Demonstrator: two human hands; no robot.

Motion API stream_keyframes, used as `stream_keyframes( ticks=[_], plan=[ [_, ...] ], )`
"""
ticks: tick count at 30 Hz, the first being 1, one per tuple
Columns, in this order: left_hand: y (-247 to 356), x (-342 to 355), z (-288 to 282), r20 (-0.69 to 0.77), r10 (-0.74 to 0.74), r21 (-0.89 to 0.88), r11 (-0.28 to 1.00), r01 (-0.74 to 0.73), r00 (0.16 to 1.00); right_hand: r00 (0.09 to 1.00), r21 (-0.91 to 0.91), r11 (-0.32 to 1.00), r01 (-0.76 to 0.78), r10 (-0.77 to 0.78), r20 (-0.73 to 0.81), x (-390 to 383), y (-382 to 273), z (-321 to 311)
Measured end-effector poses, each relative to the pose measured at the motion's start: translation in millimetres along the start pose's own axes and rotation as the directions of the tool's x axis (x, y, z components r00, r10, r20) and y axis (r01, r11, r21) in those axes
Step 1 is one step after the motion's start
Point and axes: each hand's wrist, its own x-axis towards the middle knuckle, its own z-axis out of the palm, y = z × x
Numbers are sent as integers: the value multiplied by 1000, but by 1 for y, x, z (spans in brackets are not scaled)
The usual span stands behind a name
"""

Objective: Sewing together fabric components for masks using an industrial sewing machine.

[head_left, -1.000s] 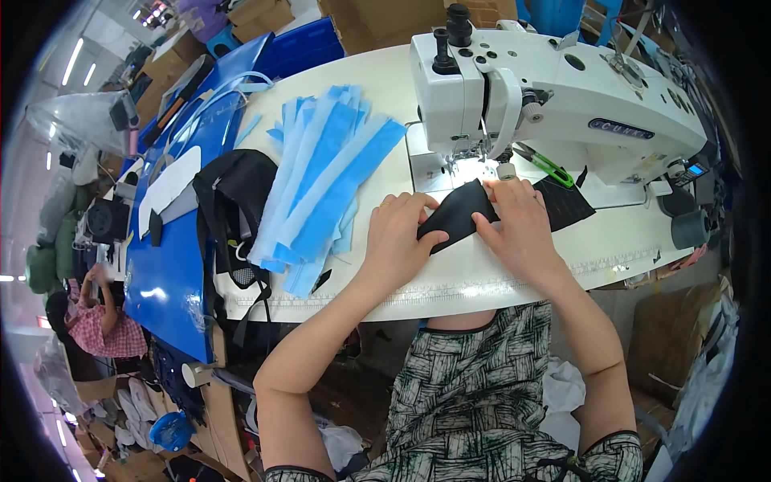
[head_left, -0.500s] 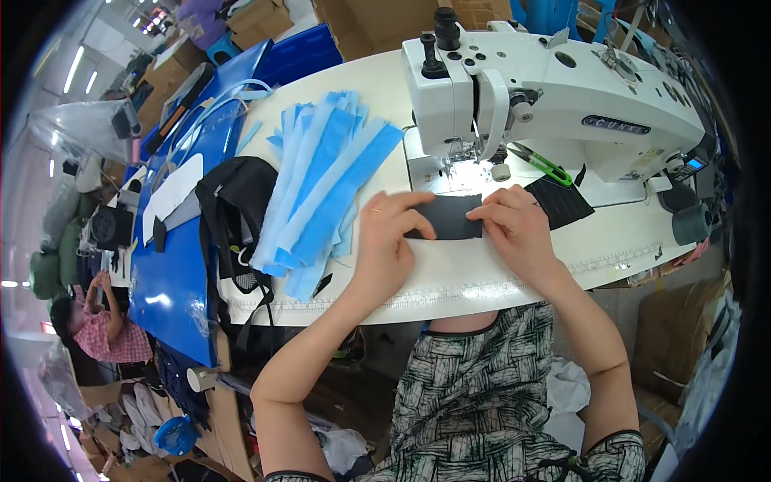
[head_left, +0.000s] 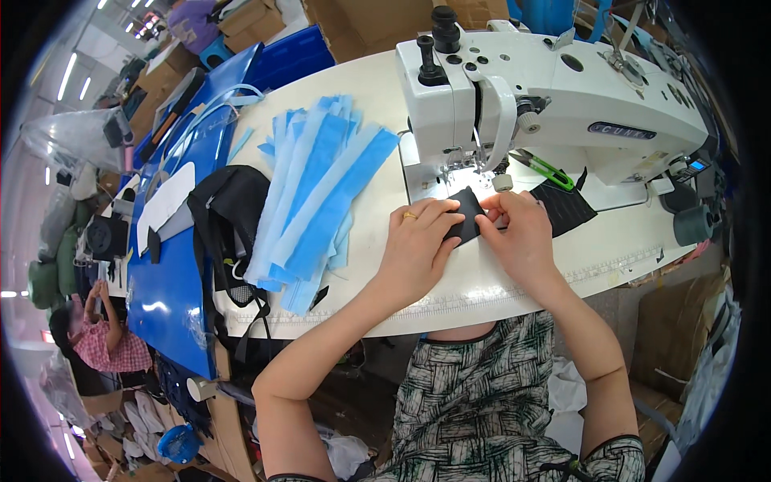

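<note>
The black piece [head_left: 467, 218], a small flat panel, lies on the white counter [head_left: 373, 90] directly in front of the sewing machine [head_left: 554, 104], just on the person's side of the lit needle area. It sits between the two hands. The left hand [head_left: 419, 245] comes at it from the left, its fingers laid over the left part and its thumb at the lower edge, gripping the piece between them. The right hand [head_left: 520, 241] grips its right edge, thumb on the near face and the index finger bent close behind; the other fingers curl beside them, and whether these touch the piece cannot be told.

The exposed part stands at a slant, one corner pointing away from the person toward the needle, the right edge sloping from that corner down toward the right thumb. What shows runs longer toward and away from the person than across, but the left fingers cover the rest, so the true long axis cannot be told.

Just beyond the right hand lies a second black piece [head_left: 572, 210] with pale lines, near green-handled snips [head_left: 550, 170]. Blue strips [head_left: 317, 205] are heaped left of the left hand, beside a black bag [head_left: 241, 201].
</note>
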Motion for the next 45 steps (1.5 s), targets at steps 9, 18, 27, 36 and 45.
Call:
stream_keyframes(
  ticks=[9, 18, 27, 36, 45],
  plan=[
    [3, 4, -2, -13, -4, 29, 1000, 4, 1000, 926, -376, 871, 317, -370, -76, -9, -9, 19],
    [4, 3, 0, 27, -18, 48, 999, 16, 999, 928, -254, 905, 340, -367, -65, -10, -9, 15],
    [0, 3, -5, 81, -29, 138, 990, 18, 996, 951, -111, 946, 303, -308, -29, -9, -8, 13],
    [-10, 4, -10, 162, -13, 140, 990, -10, 987, 957, -123, 949, 291, -291, 21, -6, -9, 9],
    [-12, 5, -11, 122, -20, 109, 994, 7, 992, 952, -109, 946, 305, -303, 29, -8, -6, 8]
  ],
)
